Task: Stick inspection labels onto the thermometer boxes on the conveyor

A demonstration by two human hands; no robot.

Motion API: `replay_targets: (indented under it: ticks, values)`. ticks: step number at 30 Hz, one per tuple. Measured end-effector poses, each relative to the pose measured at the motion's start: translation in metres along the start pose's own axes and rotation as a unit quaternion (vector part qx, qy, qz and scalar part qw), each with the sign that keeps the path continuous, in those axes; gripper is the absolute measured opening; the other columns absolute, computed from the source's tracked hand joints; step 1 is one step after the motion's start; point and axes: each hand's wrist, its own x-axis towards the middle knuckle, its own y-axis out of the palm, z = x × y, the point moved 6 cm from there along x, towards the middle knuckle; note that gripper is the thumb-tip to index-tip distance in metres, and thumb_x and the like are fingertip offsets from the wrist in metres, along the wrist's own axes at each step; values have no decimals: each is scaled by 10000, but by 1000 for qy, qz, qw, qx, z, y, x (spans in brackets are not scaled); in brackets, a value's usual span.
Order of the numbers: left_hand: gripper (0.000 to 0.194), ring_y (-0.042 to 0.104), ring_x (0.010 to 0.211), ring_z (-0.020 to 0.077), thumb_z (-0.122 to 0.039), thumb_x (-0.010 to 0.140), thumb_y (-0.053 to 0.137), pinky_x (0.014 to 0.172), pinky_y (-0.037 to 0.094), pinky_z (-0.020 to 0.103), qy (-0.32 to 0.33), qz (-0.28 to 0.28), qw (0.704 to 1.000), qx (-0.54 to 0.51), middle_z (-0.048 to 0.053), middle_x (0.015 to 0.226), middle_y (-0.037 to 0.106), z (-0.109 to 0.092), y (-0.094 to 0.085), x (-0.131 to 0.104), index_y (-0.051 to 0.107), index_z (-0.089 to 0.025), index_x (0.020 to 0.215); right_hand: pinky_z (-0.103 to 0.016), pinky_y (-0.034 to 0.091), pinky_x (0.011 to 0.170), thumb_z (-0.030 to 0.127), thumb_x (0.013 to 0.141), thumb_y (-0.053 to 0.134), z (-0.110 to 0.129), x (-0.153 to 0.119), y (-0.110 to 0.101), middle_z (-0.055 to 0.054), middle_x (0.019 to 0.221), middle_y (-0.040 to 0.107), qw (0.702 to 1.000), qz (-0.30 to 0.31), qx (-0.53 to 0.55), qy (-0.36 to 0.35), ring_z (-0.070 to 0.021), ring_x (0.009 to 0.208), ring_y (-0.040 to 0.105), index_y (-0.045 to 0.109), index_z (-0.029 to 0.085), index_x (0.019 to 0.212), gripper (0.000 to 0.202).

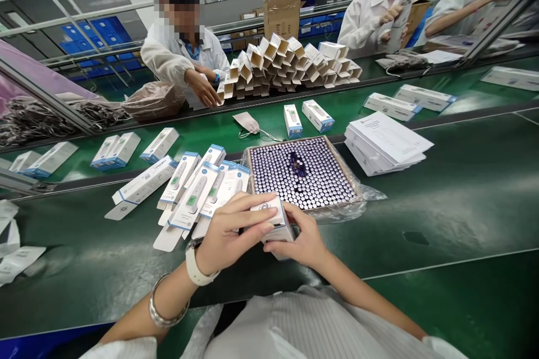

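A small white box with blue edges (pixel 278 231) is held upright between my two hands, just in front of the battery tray. My left hand (pixel 236 230), with a white watch and a bracelet on its arm, lies over the box's top end with its fingers on the flap. My right hand (pixel 304 238) grips the box from the right side. Behind them, a tray of many upright batteries (pixel 269 165) rests in clear plastic, with a dark tangled thing (pixel 297 164) on top. Several white-and-blue thermometer boxes (pixel 194 197) lie overlapping left of my hands.
A stack of printed leaflets (pixel 385 140) lies right of the tray. Boxes and a small pouch (pixel 247 122) sit on the green belt (pixel 202 126). Beyond it are piled open cartons (pixel 278 64), a person in white (pixel 185 56) reaching toward them, and other people at right.
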Motion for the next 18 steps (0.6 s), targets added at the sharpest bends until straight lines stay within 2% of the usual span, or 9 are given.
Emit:
replay_targets:
  ticks: [5,9,13,16,18]
  values:
    - [344,546,982,212,-157,827,484,790,437,389,4,47,999,-9,92,1227,525,1,-4,-7,558,-279,1140,-282,471,723,359,553,769,9,-7,4,-17,955,625,998,16,41,47,-186,837,585,485,226,1093,625]
    - [388,508,1035,228,-251,832,489,829,425,412,21,73,997,-9,111,1284,463,-1,0,-16,485,-258,1220,-254,473,704,310,587,752,16,-12,11,-2,923,630,991,20,100,87,-167,821,588,493,233,1075,558]
    - [487,405,1167,257,-206,748,613,937,359,464,-3,41,999,23,82,1292,458,-3,4,-27,486,-287,1211,-235,482,659,293,603,738,20,-16,18,-3,891,635,983,15,136,125,-158,784,594,511,224,1047,504]
    - [472,266,1269,270,-156,759,589,1010,266,508,-42,11,998,37,62,1337,405,-2,4,-36,493,-293,1201,-240,492,676,285,609,733,18,-19,22,-11,887,637,977,11,155,143,-163,797,601,515,214,1043,491]
    - [456,251,1280,269,-181,788,554,1028,243,508,-77,7,997,13,61,1367,359,1,5,-42,470,-294,1222,-252,500,684,287,617,727,18,-17,26,-19,887,638,974,21,165,151,-171,801,605,518,210,1037,475]
